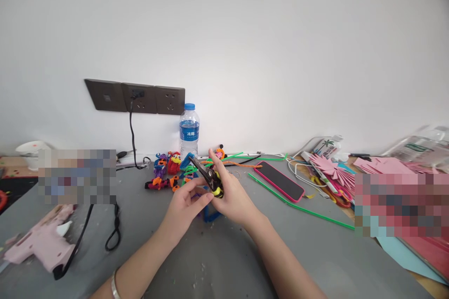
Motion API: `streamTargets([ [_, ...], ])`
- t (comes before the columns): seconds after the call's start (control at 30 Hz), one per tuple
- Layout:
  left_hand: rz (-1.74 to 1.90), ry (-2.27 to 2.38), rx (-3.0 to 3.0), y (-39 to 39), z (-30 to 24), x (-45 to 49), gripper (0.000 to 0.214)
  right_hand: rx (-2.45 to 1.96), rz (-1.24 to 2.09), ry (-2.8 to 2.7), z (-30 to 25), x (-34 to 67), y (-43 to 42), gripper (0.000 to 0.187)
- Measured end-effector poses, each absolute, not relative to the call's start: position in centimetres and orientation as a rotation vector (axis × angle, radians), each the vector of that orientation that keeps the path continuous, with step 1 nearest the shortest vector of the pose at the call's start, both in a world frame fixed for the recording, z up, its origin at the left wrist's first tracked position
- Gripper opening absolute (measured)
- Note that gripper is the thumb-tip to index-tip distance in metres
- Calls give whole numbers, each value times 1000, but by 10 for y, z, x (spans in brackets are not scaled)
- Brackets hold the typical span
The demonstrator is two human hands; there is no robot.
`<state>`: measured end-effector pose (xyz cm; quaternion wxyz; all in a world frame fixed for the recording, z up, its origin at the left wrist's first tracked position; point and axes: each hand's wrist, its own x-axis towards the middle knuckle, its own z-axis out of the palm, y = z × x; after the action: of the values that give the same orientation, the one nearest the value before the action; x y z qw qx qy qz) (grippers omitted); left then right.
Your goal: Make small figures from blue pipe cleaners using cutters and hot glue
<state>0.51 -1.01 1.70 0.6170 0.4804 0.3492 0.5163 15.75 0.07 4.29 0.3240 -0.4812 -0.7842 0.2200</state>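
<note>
In the middle of the head view, my right hand (233, 194) is closed around black and yellow pliers (212, 178). The jaws point up and to the left, meeting a blue fuzzy pipe cleaner piece (188, 160). My left hand (187, 203) is just left of the pliers, thumb and fingers pinched together near the handles. What lies in that pinch is mostly hidden. More blue pipe cleaner (212, 215) shows below the hands, by the grey tabletop. Just behind are small pipe cleaner figures, one purple and orange (160, 164), one red and yellow (174, 163).
A water bottle (189, 131) stands against the wall. A phone with a pink case (278, 181) and a green pipe cleaner (301, 208) lie to the right, near folded pink paper (333, 171). A pink glue gun (44, 243) with a black cord lies at left.
</note>
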Motion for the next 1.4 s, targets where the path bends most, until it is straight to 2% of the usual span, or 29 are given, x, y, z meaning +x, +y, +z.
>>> streamTargets([
  [0.43, 1253, 848, 1134, -13, 19, 10, 38, -1229, 554, -2079, 38, 152, -1, 100],
  [0.97, 1222, 819, 1077, -14, 15, 9, 49, -1140, 762, -2045, 36, 145, -8, 98],
  [1.23, 1151, 578, 1006, -18, 10, 13, 70, -1161, 954, -1879, 50, 150, -15, 86],
  [1.4, 1146, 740, 1009, -14, 9, 11, 53, -1140, 1112, -1587, 60, 164, -11, 74],
])
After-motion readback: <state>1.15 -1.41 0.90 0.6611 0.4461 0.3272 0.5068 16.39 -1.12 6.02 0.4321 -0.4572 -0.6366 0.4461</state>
